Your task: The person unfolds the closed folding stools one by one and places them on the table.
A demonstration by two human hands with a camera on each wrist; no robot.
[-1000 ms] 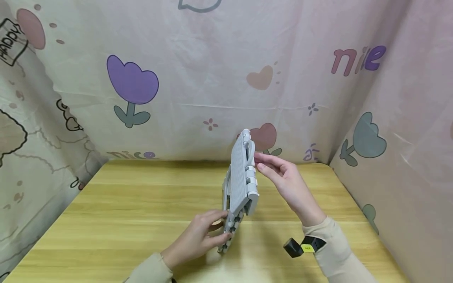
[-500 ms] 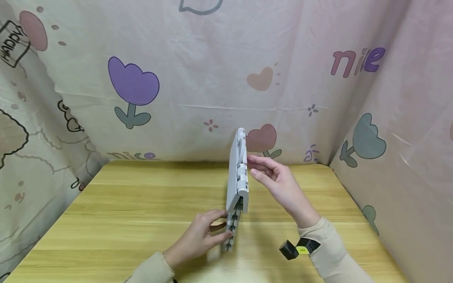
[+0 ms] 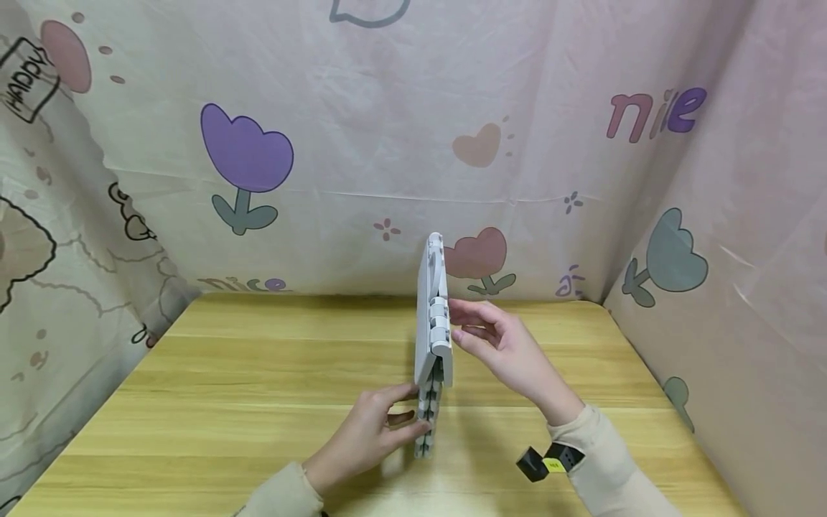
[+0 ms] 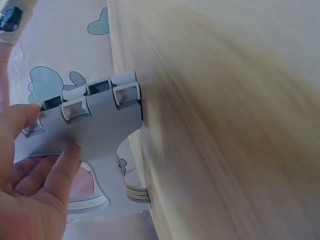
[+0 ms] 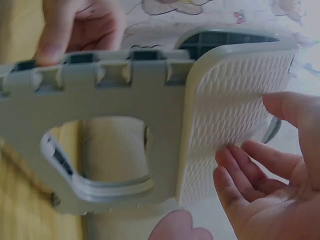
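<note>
A pale grey plastic folding step stool (image 3: 423,316), folded nearly flat, stands edge-on on the table in the head view. Its lower hinged edge is pinched by my left hand (image 3: 371,427), thumb on the near edge. In the left wrist view, fingers (image 4: 62,175) of that hand lie against the leg panel (image 4: 100,130) by its cut-out. My right hand (image 3: 500,348) is at the stool's right side. Seen from the right wrist, its loosely bent fingertips (image 5: 230,160) rest against the textured top panel (image 5: 235,100), and the thumb is near the panel's edge.
The wooden table (image 3: 258,373) reaches back to a printed curtain (image 3: 362,143), which also hangs on both sides. A small black camera (image 3: 549,459) is strapped to my right wrist.
The stool has turned from slanted to nearly edge-on, its upper part shifting left and its halves closer together. My right hand followed it left and slightly down; the left hand barely moved.
</note>
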